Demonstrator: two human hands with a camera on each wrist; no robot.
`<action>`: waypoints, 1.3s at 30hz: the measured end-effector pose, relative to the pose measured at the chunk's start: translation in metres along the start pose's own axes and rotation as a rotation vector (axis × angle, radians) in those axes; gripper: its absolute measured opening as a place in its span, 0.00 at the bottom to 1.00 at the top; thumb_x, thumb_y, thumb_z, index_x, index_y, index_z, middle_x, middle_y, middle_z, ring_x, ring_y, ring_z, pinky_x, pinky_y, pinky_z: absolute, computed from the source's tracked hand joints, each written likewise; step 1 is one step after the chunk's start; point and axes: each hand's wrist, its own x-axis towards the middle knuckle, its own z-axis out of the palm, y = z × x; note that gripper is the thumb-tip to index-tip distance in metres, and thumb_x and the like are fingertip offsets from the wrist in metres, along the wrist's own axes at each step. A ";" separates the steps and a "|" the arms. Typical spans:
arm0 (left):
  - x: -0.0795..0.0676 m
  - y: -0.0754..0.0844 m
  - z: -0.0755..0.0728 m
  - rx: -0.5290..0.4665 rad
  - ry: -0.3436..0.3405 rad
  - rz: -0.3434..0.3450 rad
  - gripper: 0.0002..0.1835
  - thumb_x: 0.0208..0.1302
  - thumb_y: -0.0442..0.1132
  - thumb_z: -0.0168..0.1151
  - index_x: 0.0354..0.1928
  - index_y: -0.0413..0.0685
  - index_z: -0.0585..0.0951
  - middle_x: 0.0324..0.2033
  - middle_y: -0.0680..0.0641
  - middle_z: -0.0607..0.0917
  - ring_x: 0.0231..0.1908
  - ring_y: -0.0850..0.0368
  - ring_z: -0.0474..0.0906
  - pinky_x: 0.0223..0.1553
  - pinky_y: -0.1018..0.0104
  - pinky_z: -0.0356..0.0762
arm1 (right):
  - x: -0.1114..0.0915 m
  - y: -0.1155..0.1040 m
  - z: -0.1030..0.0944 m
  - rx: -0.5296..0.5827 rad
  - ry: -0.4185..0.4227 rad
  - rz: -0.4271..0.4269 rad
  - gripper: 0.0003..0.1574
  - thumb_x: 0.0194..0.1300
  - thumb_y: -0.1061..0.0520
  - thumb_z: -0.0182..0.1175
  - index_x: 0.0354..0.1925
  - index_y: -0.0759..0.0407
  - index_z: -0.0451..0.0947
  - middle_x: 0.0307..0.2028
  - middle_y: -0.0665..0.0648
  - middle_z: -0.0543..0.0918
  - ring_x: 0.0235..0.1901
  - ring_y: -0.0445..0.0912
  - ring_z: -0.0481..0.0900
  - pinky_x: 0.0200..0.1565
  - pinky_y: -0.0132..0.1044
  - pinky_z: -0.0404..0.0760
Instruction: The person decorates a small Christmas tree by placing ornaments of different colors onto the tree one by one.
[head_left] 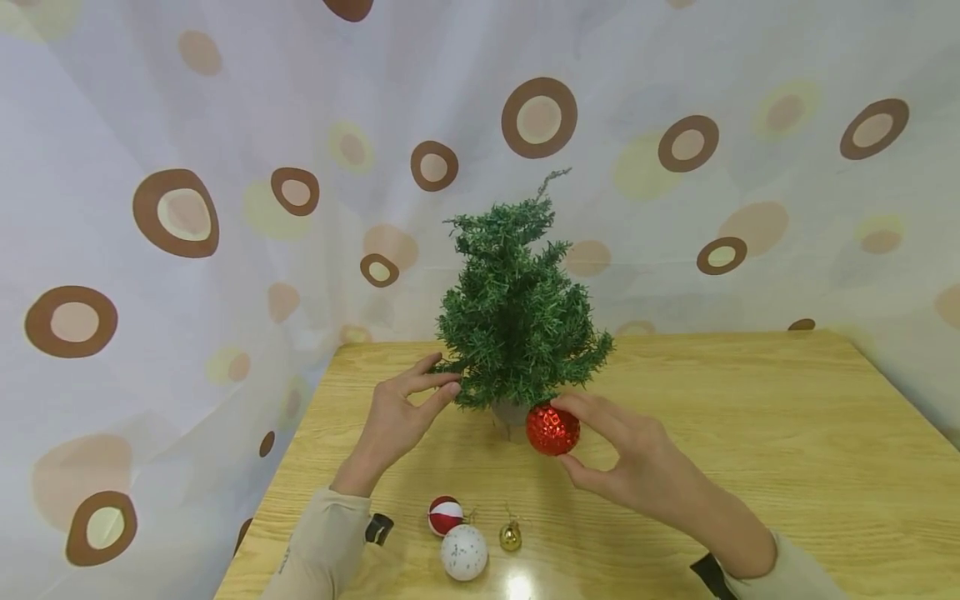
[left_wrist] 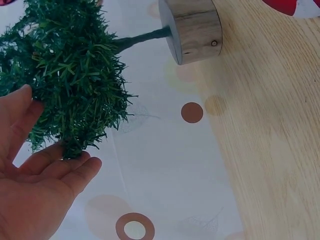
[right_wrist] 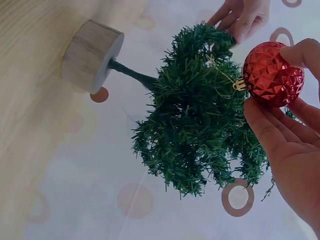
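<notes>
A small artificial Christmas tree (head_left: 517,312) stands upright on a round wooden base (right_wrist: 85,60). My right hand (head_left: 648,467) pinches a shiny red faceted Christmas bauble (head_left: 552,430) between thumb and fingers, in front of the tree's lower right side. In the right wrist view, a gold cap and thin gold hanging loop (right_wrist: 220,85) stick out from the bauble towards the branches. On the tree's left side my left hand (head_left: 395,412) touches a low branch. The left wrist view shows its fingers (left_wrist: 75,172) extended under the branch tip (left_wrist: 72,147), thumb apart.
Near the table's (head_left: 750,433) front lie a red-and-white ball (head_left: 446,515), a speckled white ball (head_left: 464,552) and a small gold bauble (head_left: 510,536). Behind the tree hangs a pale curtain (head_left: 630,50) with brown circles, and it also runs along the left side.
</notes>
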 end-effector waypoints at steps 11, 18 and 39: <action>0.002 0.001 0.002 0.000 -0.008 0.006 0.15 0.72 0.47 0.70 0.55 0.52 0.91 0.73 0.42 0.76 0.75 0.38 0.69 0.68 0.34 0.74 | 0.007 -0.002 -0.004 -0.020 0.018 -0.014 0.36 0.59 0.59 0.77 0.65 0.59 0.79 0.59 0.58 0.87 0.57 0.56 0.88 0.59 0.28 0.82; 0.002 0.002 0.003 0.002 -0.008 0.002 0.15 0.72 0.47 0.70 0.55 0.52 0.91 0.73 0.42 0.77 0.75 0.38 0.70 0.67 0.35 0.75 | 0.008 -0.004 -0.005 -0.048 0.027 -0.018 0.42 0.51 0.63 0.80 0.65 0.58 0.79 0.58 0.59 0.87 0.57 0.59 0.88 0.53 0.42 0.88; -0.001 0.035 0.034 0.189 0.164 0.640 0.10 0.62 0.30 0.76 0.46 0.38 0.91 0.45 0.39 0.93 0.51 0.44 0.90 0.57 0.51 0.87 | 0.003 -0.005 -0.005 -0.040 0.020 -0.031 0.44 0.48 0.64 0.81 0.65 0.57 0.79 0.58 0.61 0.87 0.55 0.57 0.89 0.58 0.29 0.83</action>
